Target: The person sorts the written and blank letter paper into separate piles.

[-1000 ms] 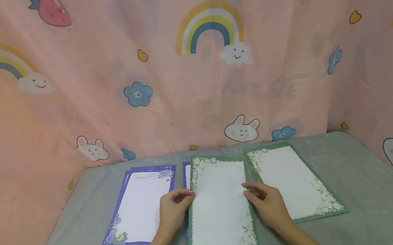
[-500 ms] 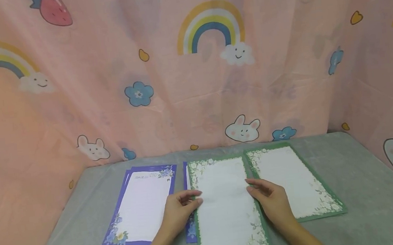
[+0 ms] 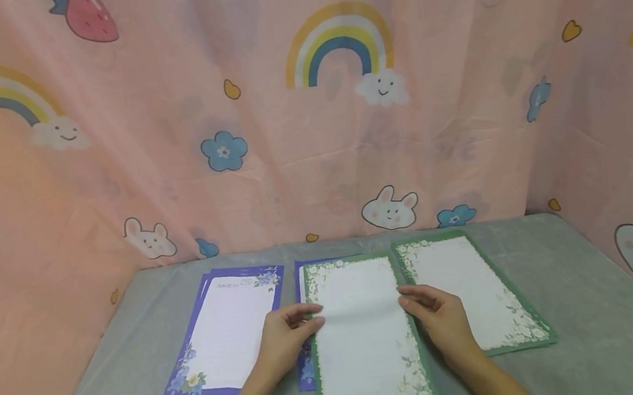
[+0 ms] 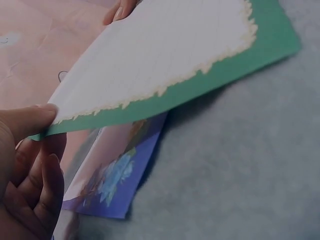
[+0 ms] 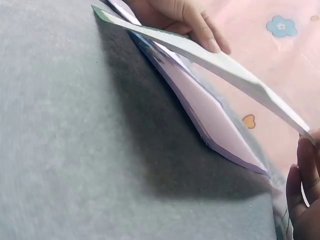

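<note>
A sheet of green-bordered, flower-printed paper (image 3: 366, 352) is held up in the middle, above a purple-bordered sheet (image 3: 307, 367) that it mostly hides. My left hand (image 3: 284, 337) pinches its left edge between thumb and fingers; the left wrist view shows the thumb on top of the green border (image 4: 150, 106). At the opposite edge my right hand (image 3: 439, 319) pinches the paper the same way. Seen from the right wrist, the held sheet (image 5: 230, 70) is off the table, slightly bent, with the purple-bordered paper (image 5: 200, 107) lying below.
To the left lie overlapping purple-bordered sheets (image 3: 233, 339) with blue flowers. Another green-bordered sheet (image 3: 468, 291) lies at the right, partly behind my right hand. All rest on a grey cloth-covered table (image 3: 564, 275). A pink printed curtain (image 3: 292, 181) stands behind and at both sides.
Both hands and the held green-bordered sheet have shifted slightly right, then its far edge dropped a little, showing the purple top edge behind it. The other sheets stay put.
</note>
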A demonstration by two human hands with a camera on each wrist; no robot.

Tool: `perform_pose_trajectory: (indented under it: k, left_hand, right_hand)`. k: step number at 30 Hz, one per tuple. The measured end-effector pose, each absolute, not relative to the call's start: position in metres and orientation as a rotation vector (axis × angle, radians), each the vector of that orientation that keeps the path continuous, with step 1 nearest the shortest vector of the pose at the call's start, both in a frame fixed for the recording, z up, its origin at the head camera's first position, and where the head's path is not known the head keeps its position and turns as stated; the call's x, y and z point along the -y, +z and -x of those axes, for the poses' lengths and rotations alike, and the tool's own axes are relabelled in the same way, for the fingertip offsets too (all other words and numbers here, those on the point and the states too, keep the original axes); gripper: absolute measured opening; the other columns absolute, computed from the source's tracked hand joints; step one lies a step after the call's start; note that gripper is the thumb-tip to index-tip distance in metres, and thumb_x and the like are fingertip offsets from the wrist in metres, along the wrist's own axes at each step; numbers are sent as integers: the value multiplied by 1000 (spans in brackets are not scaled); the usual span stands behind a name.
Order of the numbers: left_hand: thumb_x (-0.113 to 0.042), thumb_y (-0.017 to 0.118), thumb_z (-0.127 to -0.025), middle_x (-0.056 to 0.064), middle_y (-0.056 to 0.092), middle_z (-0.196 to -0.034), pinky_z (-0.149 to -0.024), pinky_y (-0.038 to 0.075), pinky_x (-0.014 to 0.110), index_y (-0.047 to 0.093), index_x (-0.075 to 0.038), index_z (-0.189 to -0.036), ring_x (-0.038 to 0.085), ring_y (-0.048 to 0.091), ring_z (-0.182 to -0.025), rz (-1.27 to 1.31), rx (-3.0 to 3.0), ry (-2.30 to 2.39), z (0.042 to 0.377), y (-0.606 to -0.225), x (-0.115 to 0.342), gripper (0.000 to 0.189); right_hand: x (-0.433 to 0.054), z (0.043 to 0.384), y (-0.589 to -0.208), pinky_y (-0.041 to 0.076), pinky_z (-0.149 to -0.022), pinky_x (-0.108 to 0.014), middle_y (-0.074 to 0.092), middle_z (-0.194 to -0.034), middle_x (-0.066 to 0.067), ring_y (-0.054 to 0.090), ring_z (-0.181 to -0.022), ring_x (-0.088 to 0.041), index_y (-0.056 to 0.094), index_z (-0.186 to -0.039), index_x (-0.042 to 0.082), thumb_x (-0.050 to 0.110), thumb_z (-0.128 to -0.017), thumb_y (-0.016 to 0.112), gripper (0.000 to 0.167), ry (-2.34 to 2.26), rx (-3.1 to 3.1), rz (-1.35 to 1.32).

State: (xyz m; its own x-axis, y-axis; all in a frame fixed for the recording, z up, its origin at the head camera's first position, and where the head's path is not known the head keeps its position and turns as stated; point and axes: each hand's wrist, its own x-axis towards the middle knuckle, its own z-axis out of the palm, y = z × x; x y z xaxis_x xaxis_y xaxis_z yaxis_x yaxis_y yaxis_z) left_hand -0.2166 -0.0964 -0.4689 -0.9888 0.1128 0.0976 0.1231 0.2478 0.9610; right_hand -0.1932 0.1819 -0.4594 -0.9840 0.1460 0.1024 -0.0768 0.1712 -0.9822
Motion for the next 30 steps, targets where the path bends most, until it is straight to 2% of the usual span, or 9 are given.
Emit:
perform_pose_trajectory:
  k: [4,9,10,14,17,20,23,28,30]
  left_hand:
    - [-13,82,-83,9,76,-96,-59,49,17,79,-8,-101,4,59,-62,205,2463,-1929,216,-468,97,19]
    - [-11,81,-82,2,68,-77,-50,40,16,79,-10,-100,3,47,-53,181,2446,-1933,217,-466,97,18]
    - [-11,81,-82,1,67,-75,-49,38,16,79,-10,-101,2,45,-52,185,2445,-1935,217,-466,96,18]
    - [-12,81,-83,3,71,-81,-49,37,16,79,-10,-101,2,44,-52,219,2428,-1957,216,-461,94,18]
    - [-13,80,-84,6,74,-89,-48,37,16,79,-12,-100,2,44,-51,235,2422,-1943,212,-457,93,16]
    - [-15,78,-87,6,74,-89,-45,38,17,78,-15,-100,3,45,-49,264,2440,-1887,208,-451,89,13]
    - [-16,76,-90,8,72,-92,-42,38,19,77,-16,-104,4,48,-49,333,2482,-1804,206,-442,80,15]
    - [-16,72,-92,9,70,-112,-44,43,21,74,-14,-115,5,50,-52,418,2597,-1693,209,-429,58,23]
    - [-15,71,-92,15,70,-107,-44,43,21,72,-14,-119,6,49,-52,419,2634,-1689,211,-426,48,27]
  right_hand:
    - [-184,192,-458,56,-84,-16,73,-103,19,68,-95,2,70,-119,-2,12,-94,71,29,1908,2296,-31]
    - [-192,190,-455,56,-84,-19,73,-114,4,66,-96,0,70,-124,4,18,-94,71,33,1875,2423,-137]
    - [-193,190,-454,56,-80,-19,73,-115,1,66,-96,0,70,-124,5,19,-94,72,33,1878,2443,-128]
    - [-199,191,-448,56,-79,-18,74,-115,-3,67,-96,0,70,-124,5,21,-94,72,34,1881,2472,-93]
    - [-202,193,-443,56,-85,-18,73,-112,0,67,-98,1,69,-125,3,21,-96,70,35,1882,2471,-115]
    - [-206,194,-437,56,-86,-18,73,-111,3,66,-99,2,68,-127,4,24,-97,69,36,1870,2483,-117]
    - [-213,194,-429,56,-83,-20,73,-111,4,66,-97,2,68,-129,8,29,-97,68,38,1810,2516,-68]
    - [-231,195,-420,55,-77,-23,71,-110,6,63,-92,0,66,-132,12,34,-98,66,41,1658,2556,-18]
    - [-238,195,-418,54,-74,-23,71,-112,3,62,-88,-1,66,-132,12,35,-99,66,41,1578,2563,-15]
